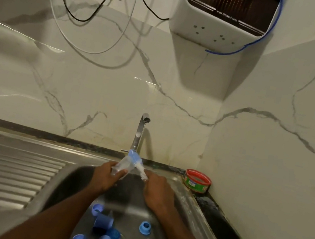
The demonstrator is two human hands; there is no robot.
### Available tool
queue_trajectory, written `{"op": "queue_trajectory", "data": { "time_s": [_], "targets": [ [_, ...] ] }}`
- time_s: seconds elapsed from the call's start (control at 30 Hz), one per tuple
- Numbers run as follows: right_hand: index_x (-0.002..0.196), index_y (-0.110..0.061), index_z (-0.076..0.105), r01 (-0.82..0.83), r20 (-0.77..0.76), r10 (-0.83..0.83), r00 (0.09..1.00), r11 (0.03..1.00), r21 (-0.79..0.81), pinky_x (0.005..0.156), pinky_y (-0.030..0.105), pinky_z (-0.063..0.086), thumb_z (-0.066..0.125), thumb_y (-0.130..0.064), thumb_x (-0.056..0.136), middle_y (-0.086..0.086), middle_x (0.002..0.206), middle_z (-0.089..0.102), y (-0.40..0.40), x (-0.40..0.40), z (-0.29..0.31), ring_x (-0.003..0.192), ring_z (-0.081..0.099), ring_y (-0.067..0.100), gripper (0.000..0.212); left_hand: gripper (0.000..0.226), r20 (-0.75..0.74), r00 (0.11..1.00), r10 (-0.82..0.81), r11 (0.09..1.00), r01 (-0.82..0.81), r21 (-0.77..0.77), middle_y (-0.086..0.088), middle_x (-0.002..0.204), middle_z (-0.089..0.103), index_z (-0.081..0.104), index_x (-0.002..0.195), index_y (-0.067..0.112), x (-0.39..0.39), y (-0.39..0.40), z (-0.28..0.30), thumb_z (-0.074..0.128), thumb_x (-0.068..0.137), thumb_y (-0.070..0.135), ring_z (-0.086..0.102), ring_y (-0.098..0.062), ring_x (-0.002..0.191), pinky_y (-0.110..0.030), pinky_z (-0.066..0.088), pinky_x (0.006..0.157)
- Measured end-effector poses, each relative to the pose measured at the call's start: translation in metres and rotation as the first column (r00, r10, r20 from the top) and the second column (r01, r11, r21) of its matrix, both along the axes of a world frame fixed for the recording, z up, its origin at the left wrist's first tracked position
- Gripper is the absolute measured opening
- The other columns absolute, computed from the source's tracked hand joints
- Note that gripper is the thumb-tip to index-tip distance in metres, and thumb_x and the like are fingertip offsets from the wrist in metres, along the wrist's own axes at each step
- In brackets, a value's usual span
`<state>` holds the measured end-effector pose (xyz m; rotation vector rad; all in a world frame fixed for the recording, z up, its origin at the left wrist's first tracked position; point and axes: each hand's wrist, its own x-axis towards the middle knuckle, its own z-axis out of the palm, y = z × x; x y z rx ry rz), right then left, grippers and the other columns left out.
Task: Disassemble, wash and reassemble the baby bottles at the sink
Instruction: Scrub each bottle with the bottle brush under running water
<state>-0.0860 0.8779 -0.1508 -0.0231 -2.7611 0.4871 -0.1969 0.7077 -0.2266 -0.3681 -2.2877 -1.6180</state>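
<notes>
- Scrubbing is judged to be the step in hand: a clear baby bottle (pixel 122 166) is held over the sink (pixel 70 177), just below centre frame, under the tap (pixel 140 131).
- The bottle is gripped by the curled fingers of the left hand (pixel 107 178); its long axis runs diagonally, pointing up and right toward the tap.
- A bottle brush (pixel 140 168) is pinched by the right hand (pixel 157 191), the nearer hand to it, and lies just right of the bottle, its blue end at the bottle's upper end.
- Blue bottle parts (pixel 103 222) lie in the basin below.

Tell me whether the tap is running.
Cannot tell: no stream shows under the tap, and the bottle held by the left hand hides its base.
</notes>
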Motion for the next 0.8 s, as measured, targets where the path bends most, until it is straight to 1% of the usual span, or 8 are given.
{"op": "queue_trajectory", "data": {
  "time_s": [0.13,0.27,0.33,0.4,0.5,0.57,0.7,0.8],
  "targets": [
    [0.134,-0.028,0.054,0.027,-0.047,-0.023,0.999,0.995,0.096,0.078,0.038,0.051,0.043,-0.021,0.101,0.007,0.112,0.067,0.010,0.002,0.007,0.099,0.066,0.030,0.035,0.043,-0.053,0.978,-0.203,0.978,0.200,-0.053,0.011,0.115,0.066,0.057,0.127,0.038,0.006,0.008,0.005,0.071,0.089,0.052,0.066,-0.006,0.102,-0.028,0.057,0.085],
    [0.130,-0.031,0.060,-0.010,-0.009,0.010,1.000,1.000,0.009,0.091,0.032,0.049,0.052,-0.031,0.103,0.000,0.118,0.068,0.012,0.004,0.003,0.104,0.064,0.018,0.029,0.038,0.026,0.999,0.036,0.998,-0.037,0.052,-0.003,0.109,0.069,0.062,0.122,0.020,-0.005,0.005,0.001,0.071,0.092,0.041,0.067,-0.011,0.093,-0.039,0.060,0.086],
    [0.130,-0.033,0.061,-0.037,-0.037,0.037,0.999,0.999,0.011,0.094,0.031,0.049,0.053,-0.031,0.103,-0.002,0.120,0.068,0.009,0.001,0.000,0.106,0.064,0.016,0.028,0.041,0.057,0.994,0.092,0.994,-0.095,0.057,-0.005,0.105,0.071,0.064,0.122,0.016,-0.004,-0.001,0.000,0.071,0.092,0.042,0.069,-0.013,0.088,-0.032,0.060,0.076],
    [0.130,-0.030,0.061,-0.041,-0.022,0.041,0.999,0.999,0.018,0.093,0.032,0.050,0.051,-0.030,0.103,0.000,0.120,0.068,0.008,-0.001,-0.001,0.106,0.064,0.018,0.028,0.042,0.049,0.999,0.000,1.000,-0.002,0.030,-0.002,0.109,0.070,0.063,0.125,0.020,0.001,-0.003,0.002,0.071,0.092,0.044,0.069,-0.011,0.092,-0.026,0.058,0.075],
    [0.135,-0.025,0.055,0.001,-0.026,0.003,1.000,0.989,0.146,0.084,0.040,0.054,0.044,-0.019,0.103,0.008,0.116,0.067,0.011,-0.005,0.002,0.102,0.066,0.030,0.035,0.043,0.036,0.984,-0.176,0.983,0.177,-0.041,0.003,0.117,0.068,0.061,0.128,0.029,0.015,0.003,0.014,0.071,0.091,0.049,0.068,-0.012,0.102,-0.035,0.058,0.089],
    [0.136,-0.028,0.055,0.022,-0.041,-0.014,0.999,0.982,0.187,0.081,0.042,0.055,0.043,-0.019,0.101,0.007,0.113,0.068,0.014,-0.005,0.004,0.099,0.067,0.031,0.038,0.047,0.034,0.993,-0.115,0.988,0.118,-0.100,0.000,0.120,0.066,0.059,0.131,0.025,0.015,0.008,0.014,0.070,0.092,0.048,0.067,-0.017,0.106,-0.039,0.056,0.095],
    [0.123,-0.039,0.061,-0.044,-0.030,0.047,0.998,0.994,0.096,0.090,0.038,0.054,0.054,-0.034,0.100,-0.004,0.110,0.069,0.013,-0.006,0.001,0.098,0.065,0.016,0.025,0.043,0.112,0.986,0.121,0.992,-0.123,0.008,-0.007,0.107,0.070,0.062,0.124,0.012,0.008,0.002,0.012,0.070,0.094,0.041,0.070,-0.014,0.086,-0.026,0.059,0.072],
    [0.122,-0.033,0.064,-0.059,-0.039,0.060,0.997,0.998,0.032,0.086,0.031,0.050,0.055,-0.032,0.101,-0.002,0.111,0.070,0.012,-0.012,-0.002,0.093,0.061,0.014,0.023,0.045,0.069,0.997,0.018,0.999,-0.020,0.041,-0.001,0.102,0.072,0.063,0.124,0.015,0.006,-0.001,0.009,0.072,0.091,0.043,0.072,-0.012,0.081,-0.032,0.063,0.074]
  ]
}}
